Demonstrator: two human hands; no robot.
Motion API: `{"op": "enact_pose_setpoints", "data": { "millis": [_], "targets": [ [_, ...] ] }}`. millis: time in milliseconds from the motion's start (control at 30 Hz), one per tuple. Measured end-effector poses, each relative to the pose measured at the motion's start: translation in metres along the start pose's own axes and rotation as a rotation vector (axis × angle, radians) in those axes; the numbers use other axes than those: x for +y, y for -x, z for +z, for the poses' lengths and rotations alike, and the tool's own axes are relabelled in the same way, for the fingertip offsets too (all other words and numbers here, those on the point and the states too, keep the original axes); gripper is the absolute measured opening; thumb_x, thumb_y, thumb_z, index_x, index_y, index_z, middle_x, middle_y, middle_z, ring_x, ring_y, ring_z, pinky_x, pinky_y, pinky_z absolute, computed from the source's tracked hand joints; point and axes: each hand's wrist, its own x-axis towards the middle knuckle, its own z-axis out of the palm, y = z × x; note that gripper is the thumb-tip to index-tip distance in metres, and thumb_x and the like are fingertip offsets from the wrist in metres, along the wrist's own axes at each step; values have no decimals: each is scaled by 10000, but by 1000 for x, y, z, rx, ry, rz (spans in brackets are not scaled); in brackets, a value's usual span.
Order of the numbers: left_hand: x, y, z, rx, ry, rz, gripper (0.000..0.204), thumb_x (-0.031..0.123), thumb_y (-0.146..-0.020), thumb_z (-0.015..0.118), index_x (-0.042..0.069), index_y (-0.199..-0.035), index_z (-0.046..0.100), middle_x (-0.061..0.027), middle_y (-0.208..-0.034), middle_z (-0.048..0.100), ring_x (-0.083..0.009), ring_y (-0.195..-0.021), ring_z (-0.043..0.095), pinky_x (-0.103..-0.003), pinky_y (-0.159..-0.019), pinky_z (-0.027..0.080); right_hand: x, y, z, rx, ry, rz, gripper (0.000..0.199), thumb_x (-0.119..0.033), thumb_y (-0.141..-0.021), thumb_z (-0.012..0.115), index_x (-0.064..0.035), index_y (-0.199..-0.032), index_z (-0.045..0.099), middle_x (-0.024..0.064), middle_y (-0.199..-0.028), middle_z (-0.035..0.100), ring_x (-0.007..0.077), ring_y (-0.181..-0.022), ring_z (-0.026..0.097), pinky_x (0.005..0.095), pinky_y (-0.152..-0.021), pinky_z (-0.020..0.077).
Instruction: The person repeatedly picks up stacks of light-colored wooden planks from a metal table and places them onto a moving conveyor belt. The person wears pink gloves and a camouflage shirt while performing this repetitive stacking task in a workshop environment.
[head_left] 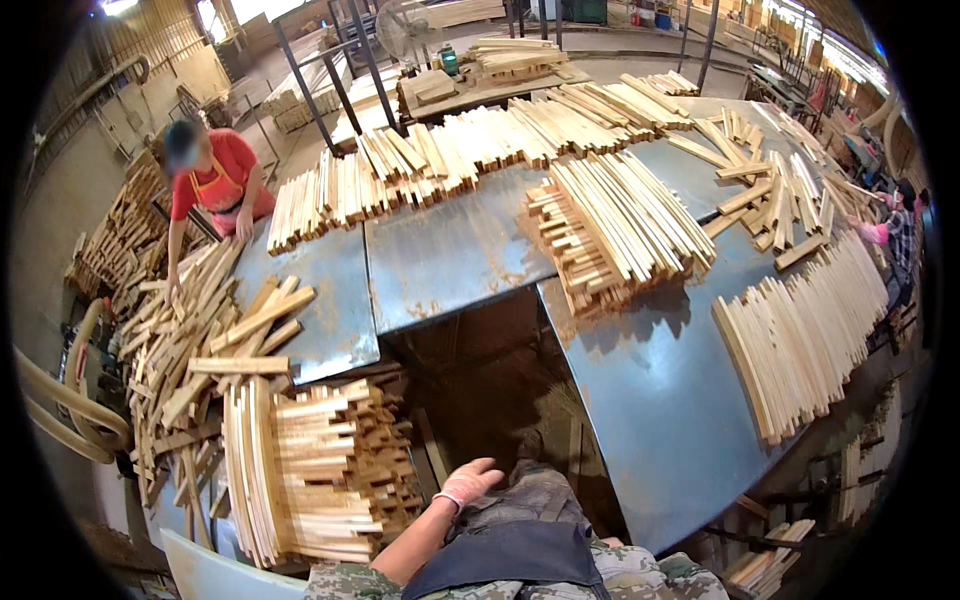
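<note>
My left hand (470, 484), in a pale pink-and-white glove, hangs over my lap with its fingers stretched forward. Nothing is in it. Closest to it is a cross-stacked pile of wooden strips (318, 470) on the left, apart from the fingers. My right hand does not show. A taller stack of wooden strips (630, 220) stands on the metal table (650, 400) to the front right. Beyond it, a long row of strips (480, 140) lies side by side along the far edge. A neat row of strips (800, 335) covers the right part of the table.
A person in a red shirt (222, 180) reaches into a loose heap of strips (200, 330) at left. Another person in a checked shirt (903, 235) works at far right beside scattered strips (770, 195). Between the table sections, a gap shows the dark floor (480, 370).
</note>
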Motion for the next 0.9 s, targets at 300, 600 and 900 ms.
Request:
{"op": "enact_pose_setpoints", "data": {
  "millis": [300,600,900],
  "targets": [
    [-74,-81,-118,150,341,-828,539,430,-1005,712,27,-1363,693,-178,-1277,718,-353,-1086,694,-532,-944,539,-132,-248,-371,296,-482,-131,425,-225,-967,708,-60,-1348,620,68,-1095,706,217,-955,667,355,-810,562],
    [-116,-237,-154,384,827,-465,267,270,-948,725,39,-1076,766,-90,-1008,752,-200,-886,656,-370,-790,521,-273,-387,-493,-151,-1243,-99,671,-219,-1039,748,0,-1612,474,-4,-1055,681,108,-850,613,288,-748,521],
    [33,-380,-411,608,791,-50,492,284,-1013,718,-56,-1368,699,-171,-1289,758,-236,-1201,694,-360,-1074,512,-393,-557,-650,31,-537,-99,800,-353,-998,750,54,-1612,438,214,-1542,614,316,-1436,579,385,-1197,439]
  ]
}}
